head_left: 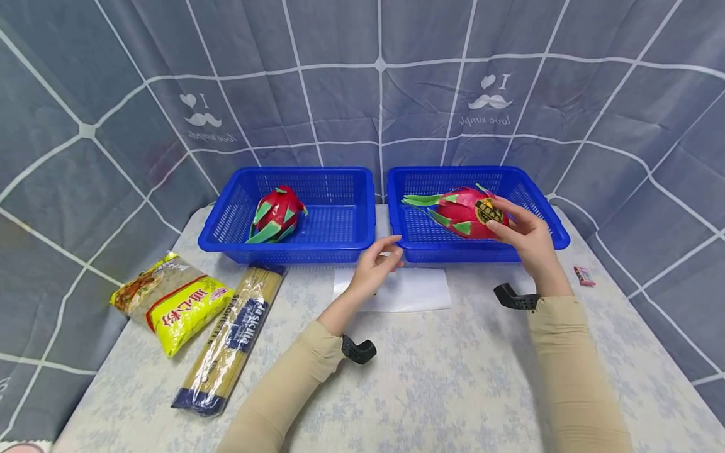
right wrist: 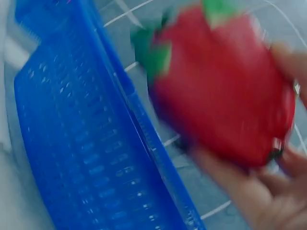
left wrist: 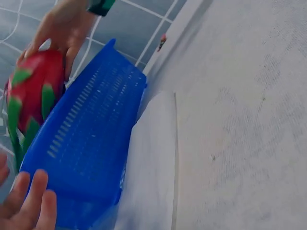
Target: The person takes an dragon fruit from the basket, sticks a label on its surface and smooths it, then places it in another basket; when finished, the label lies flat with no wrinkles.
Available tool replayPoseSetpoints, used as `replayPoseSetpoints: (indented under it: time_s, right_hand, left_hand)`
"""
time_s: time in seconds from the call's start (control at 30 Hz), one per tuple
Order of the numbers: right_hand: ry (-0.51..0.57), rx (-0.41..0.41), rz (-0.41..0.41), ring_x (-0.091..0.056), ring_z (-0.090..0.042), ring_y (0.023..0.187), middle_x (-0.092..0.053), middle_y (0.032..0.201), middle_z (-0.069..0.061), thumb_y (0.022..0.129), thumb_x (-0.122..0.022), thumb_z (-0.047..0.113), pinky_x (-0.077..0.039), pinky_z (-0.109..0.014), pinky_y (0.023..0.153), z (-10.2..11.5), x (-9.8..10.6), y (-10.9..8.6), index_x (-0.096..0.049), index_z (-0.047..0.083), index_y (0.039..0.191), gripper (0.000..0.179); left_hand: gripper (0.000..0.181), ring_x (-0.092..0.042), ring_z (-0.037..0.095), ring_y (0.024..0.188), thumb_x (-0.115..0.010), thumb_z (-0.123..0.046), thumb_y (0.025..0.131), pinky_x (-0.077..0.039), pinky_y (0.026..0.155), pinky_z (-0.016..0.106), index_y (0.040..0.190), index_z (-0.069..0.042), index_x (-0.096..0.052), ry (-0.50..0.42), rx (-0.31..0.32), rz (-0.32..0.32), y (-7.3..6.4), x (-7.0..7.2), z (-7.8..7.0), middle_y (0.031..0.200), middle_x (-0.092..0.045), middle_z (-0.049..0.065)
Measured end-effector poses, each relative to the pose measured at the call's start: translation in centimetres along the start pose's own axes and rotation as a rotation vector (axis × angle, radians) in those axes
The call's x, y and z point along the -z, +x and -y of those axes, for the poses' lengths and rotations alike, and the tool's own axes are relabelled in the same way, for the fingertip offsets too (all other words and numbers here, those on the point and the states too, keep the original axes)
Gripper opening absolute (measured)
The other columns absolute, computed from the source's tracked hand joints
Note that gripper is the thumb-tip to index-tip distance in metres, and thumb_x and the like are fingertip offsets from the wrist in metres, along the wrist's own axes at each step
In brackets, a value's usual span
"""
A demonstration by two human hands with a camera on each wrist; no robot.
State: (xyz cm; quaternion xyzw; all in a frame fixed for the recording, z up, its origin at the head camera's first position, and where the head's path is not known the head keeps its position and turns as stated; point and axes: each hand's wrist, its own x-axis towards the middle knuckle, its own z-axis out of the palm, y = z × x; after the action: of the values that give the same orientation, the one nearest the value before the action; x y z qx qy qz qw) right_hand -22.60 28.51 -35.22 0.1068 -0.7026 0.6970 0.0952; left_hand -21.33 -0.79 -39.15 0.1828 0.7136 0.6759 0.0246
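Note:
My right hand (head_left: 529, 236) grips a red dragon fruit (head_left: 461, 211) with green scales and a black-gold sticker, over the right blue basket (head_left: 430, 255). In the right wrist view the fingers hold the blunt end of that dragon fruit (right wrist: 220, 86), which is blurred. Close to the left end of the same basket is my left hand (head_left: 376, 264), its fingers loosely bent and holding nothing. Another dragon fruit (head_left: 277, 214) lies inside the left blue basket (head_left: 334, 251).
A yellow bag of noodles (head_left: 175, 302) and a long spaghetti pack (head_left: 235, 340) lie at the left. White paper (head_left: 408, 292) lies before the baskets. A small red packet (head_left: 584, 276) is at the right. A grey curtain (head_left: 340, 113) stands behind.

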Motion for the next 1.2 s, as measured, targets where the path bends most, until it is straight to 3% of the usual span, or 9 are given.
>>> replayPoseSetpoints:
  time_s: [0.17,0.27,0.4,0.63,0.73,0.87,1.0,1.1,1.2]
  right_hand:
    - [-0.485,-0.051,-0.033,-0.036,-0.03,0.131,-0.042,0.143,-0.01,0.085,-0.071,0.025,-0.035,-0.044,0.104,-0.6,-0.7,2.9,-0.058,0.007,0.127,0.047]
    - [-0.576,-0.064,0.052,-0.045,-0.036,0.12,-0.042,0.137,-0.019,0.086,-0.07,0.023,-0.042,-0.045,0.095,-1.6,-1.2,4.1,-0.057,0.004,0.125,0.045]
    - [-0.668,-0.11,0.157,-0.043,-0.038,0.112,-0.042,0.128,-0.024,0.087,-0.067,0.018,-0.042,-0.048,0.089,-2.6,-1.7,4.9,-0.053,0.001,0.122,0.041]
    - [-0.806,-0.187,0.261,-0.043,-0.043,0.114,-0.043,0.127,-0.027,0.086,-0.067,0.011,-0.039,-0.054,0.094,-2.9,-2.1,5.1,-0.052,-0.001,0.114,0.034]
    - [-0.846,-0.23,0.233,-0.047,-0.042,0.115,-0.047,0.129,-0.026,0.089,-0.064,0.015,-0.04,-0.053,0.093,-2.4,-2.6,4.7,-0.054,0.0,0.116,0.033]
    - [-0.767,-0.228,-0.002,-0.051,-0.039,0.115,-0.051,0.129,-0.023,0.091,-0.062,0.022,-0.043,-0.05,0.092,-1.5,-3.6,3.6,-0.057,0.0,0.117,0.034]
    - [-0.561,-0.123,-0.272,-0.059,-0.024,0.104,-0.061,0.116,-0.014,0.09,-0.063,0.023,-0.045,-0.035,0.089,-0.7,-5.2,2.4,-0.063,0.001,0.11,0.03]
    - [-0.398,-0.038,-0.389,-0.06,-0.01,0.088,-0.066,0.098,-0.006,0.089,-0.065,0.02,-0.046,-0.023,0.079,0.1,-6.6,1.5,-0.064,-0.001,0.103,0.025]
    - [-0.244,0.037,-0.435,-0.059,-0.002,0.074,-0.066,0.085,0.001,0.088,-0.065,0.012,-0.047,-0.017,0.068,0.9,-8.2,0.5,-0.064,-0.005,0.099,0.021]
  left_hand:
    - [0.027,-0.067,0.025,0.078,-0.064,-0.013,0.09,-0.054,0.073,0.04,0.113,0.002,-0.065,0.02,0.034,-0.199,1.9,-1.2,2.7,0.1,-0.065,0.016]
    - [0.023,-0.065,0.012,0.066,-0.07,-0.01,0.085,-0.055,0.068,0.034,0.105,0.002,-0.069,-0.005,0.046,-0.289,2.2,-1.8,3.1,0.092,-0.067,0.013]
    - [0.022,-0.061,0.005,0.057,-0.072,-0.006,0.082,-0.055,0.062,0.03,0.102,0.004,-0.07,-0.05,0.039,-0.35,2.4,-2.4,3.2,0.087,-0.067,0.013]
    - [0.02,-0.059,0.003,0.053,-0.072,-0.005,0.081,-0.051,0.054,0.021,0.099,0.002,-0.071,-0.049,0.035,-0.413,2.2,-2.7,2.9,0.085,-0.069,0.014]
    - [0.021,-0.06,0.005,0.055,-0.071,-0.005,0.082,-0.051,0.054,0.021,0.102,0.002,-0.071,-0.041,0.06,-0.399,2.2,-2.7,2.8,0.087,-0.069,0.015]
    - [0.022,-0.065,0.017,0.068,-0.067,-0.005,0.085,-0.052,0.059,0.025,0.106,0.001,-0.068,-0.054,0.163,-0.331,1.7,-2.2,1.8,0.091,-0.07,0.014]
    - [0.024,-0.065,0.031,0.079,-0.064,-0.008,0.088,-0.054,0.064,0.029,0.111,0.0,-0.065,-0.069,0.23,-0.211,1.2,-0.8,-0.6,0.091,-0.069,0.016]
    - [0.027,-0.066,0.025,0.073,-0.063,-0.009,0.09,-0.055,0.069,0.035,0.114,0.002,-0.063,-0.087,0.181,-0.134,1.3,0.6,-2.8,0.091,-0.068,0.017]
    - [0.028,-0.063,0.015,0.067,-0.062,-0.01,0.091,-0.054,0.072,0.039,0.115,0.004,-0.061,-0.12,0.098,-0.093,1.9,2.3,-4.8,0.09,-0.068,0.013]
